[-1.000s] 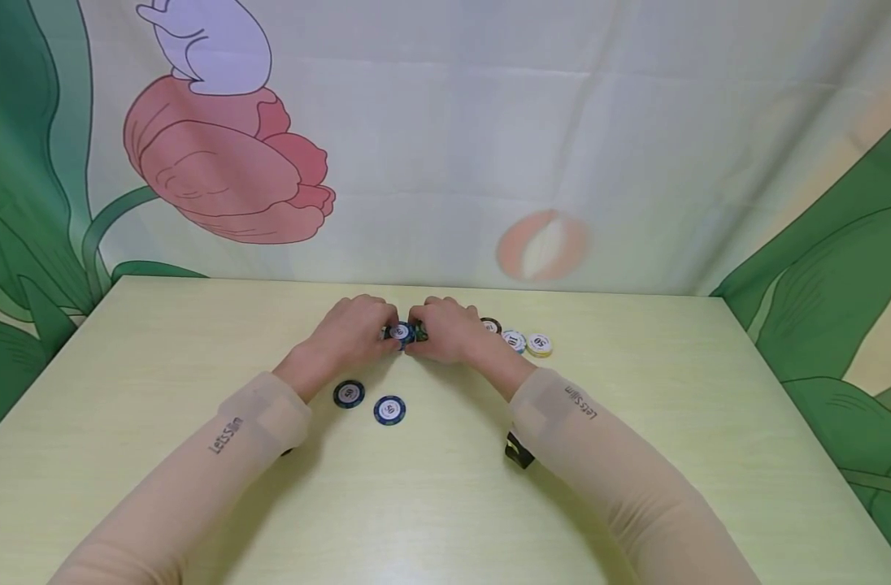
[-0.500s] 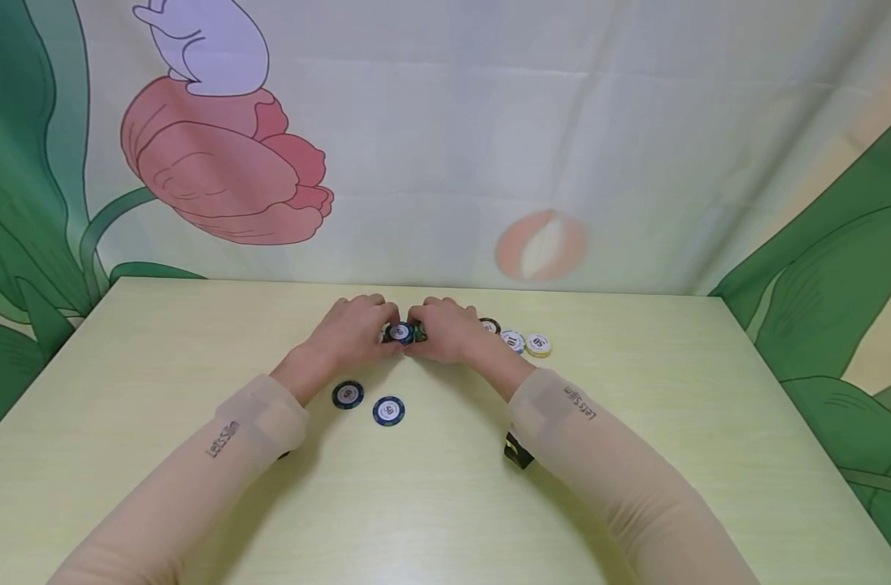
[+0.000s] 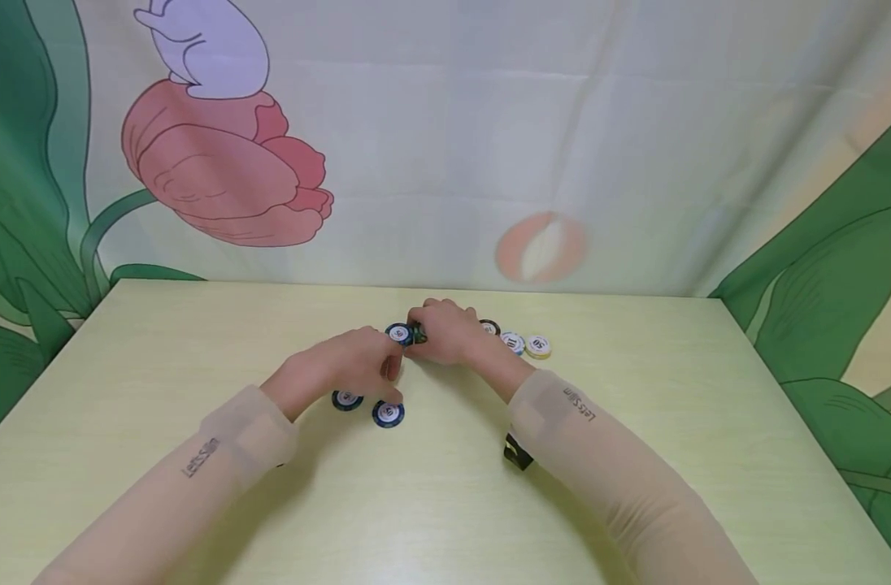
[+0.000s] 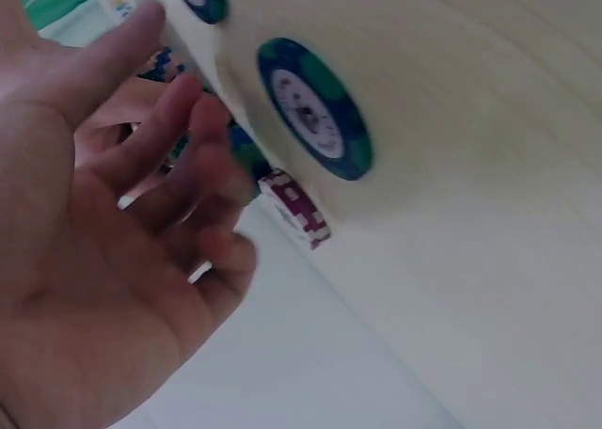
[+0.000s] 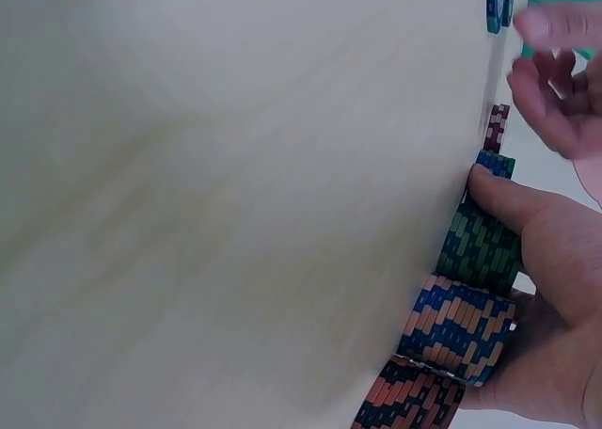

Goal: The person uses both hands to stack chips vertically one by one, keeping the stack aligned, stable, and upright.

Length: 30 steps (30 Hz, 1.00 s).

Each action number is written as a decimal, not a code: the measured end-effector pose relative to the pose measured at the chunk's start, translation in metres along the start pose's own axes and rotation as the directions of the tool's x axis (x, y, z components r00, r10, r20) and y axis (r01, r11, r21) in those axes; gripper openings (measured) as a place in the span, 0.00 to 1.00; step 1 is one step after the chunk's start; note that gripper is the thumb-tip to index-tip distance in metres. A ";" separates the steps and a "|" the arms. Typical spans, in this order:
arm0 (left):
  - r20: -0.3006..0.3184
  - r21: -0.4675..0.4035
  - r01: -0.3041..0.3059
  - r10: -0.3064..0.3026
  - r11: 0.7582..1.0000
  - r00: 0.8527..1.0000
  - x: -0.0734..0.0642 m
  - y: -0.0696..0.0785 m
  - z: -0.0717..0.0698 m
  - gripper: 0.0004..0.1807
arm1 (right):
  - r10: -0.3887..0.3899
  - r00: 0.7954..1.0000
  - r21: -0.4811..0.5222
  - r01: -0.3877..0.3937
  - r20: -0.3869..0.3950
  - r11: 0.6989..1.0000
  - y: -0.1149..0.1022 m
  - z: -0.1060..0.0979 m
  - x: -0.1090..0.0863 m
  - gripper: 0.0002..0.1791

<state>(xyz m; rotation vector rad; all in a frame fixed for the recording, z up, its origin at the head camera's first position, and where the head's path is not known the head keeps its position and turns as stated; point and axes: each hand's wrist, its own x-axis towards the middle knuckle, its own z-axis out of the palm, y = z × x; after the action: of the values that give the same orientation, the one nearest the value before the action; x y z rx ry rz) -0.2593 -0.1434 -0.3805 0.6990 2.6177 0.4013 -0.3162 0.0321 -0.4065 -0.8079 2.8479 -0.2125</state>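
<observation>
My left hand point(image 3: 350, 363) has its fingers loosely bent and holds nothing. In the head view it hovers over two loose blue-green poker chips, a left one point(image 3: 347, 400) and a right one point(image 3: 388, 414), its thumb tip near the right chip's upper edge. My right hand point(image 3: 445, 331) holds the stacked poker chips at the back. Its thumb lies along the green stack point(image 5: 478, 246) with the tip at the blue stack point(image 5: 495, 165); its other fingers are hidden behind. The blue stack's top chip point(image 3: 398, 333) shows between the hands in the head view.
Right of my right hand stand a dark-rimmed stack point(image 3: 490, 327), a pale blue one point(image 3: 513, 342) and a yellow-edged one point(image 3: 538, 347). A maroon-and-white stack point(image 4: 296, 209) stands past the blue one. A small black object point(image 3: 517, 452) lies by the right forearm.
My left hand has let go of the blue stack and come down toward the two loose chips, its fingers spreading. The right hand stays at the stacks.
</observation>
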 end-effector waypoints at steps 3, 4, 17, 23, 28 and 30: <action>0.069 -0.008 0.001 0.000 1.000 0.998 -0.004 0.002 -0.001 0.16 | -0.005 1.000 -0.004 0.005 -0.001 1.000 0.000 0.001 0.001 0.23; 0.087 -0.011 0.001 0.000 1.000 0.996 -0.004 0.001 0.000 0.16 | -0.006 1.000 -0.008 0.006 -0.001 1.000 0.000 0.001 0.001 0.23; 0.052 -0.036 0.000 0.002 0.999 0.999 -0.003 -0.004 0.004 0.15 | -0.005 1.000 -0.020 0.005 0.002 1.000 0.000 0.002 0.001 0.23; 0.000 -0.036 -0.002 0.002 0.999 1.000 -0.003 -0.007 0.005 0.13 | -0.005 1.000 -0.024 0.005 0.001 1.000 0.000 0.002 0.001 0.23; -0.031 -0.037 0.008 -0.009 0.999 0.999 0.000 -0.010 0.006 0.13 | -0.002 1.000 -0.016 0.002 0.004 1.000 0.000 0.002 0.001 0.23; -0.039 -0.029 0.020 -0.021 0.999 0.999 0.001 -0.011 0.007 0.13 | -0.001 1.000 -0.018 0.001 0.005 1.000 0.000 0.002 0.001 0.23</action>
<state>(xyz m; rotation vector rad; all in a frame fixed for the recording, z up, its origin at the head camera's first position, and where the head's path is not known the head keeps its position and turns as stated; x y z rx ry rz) -0.2615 -0.1509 -0.3906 0.6612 2.6488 0.4495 -0.3169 0.0314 -0.4089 -0.8126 2.8491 -0.1845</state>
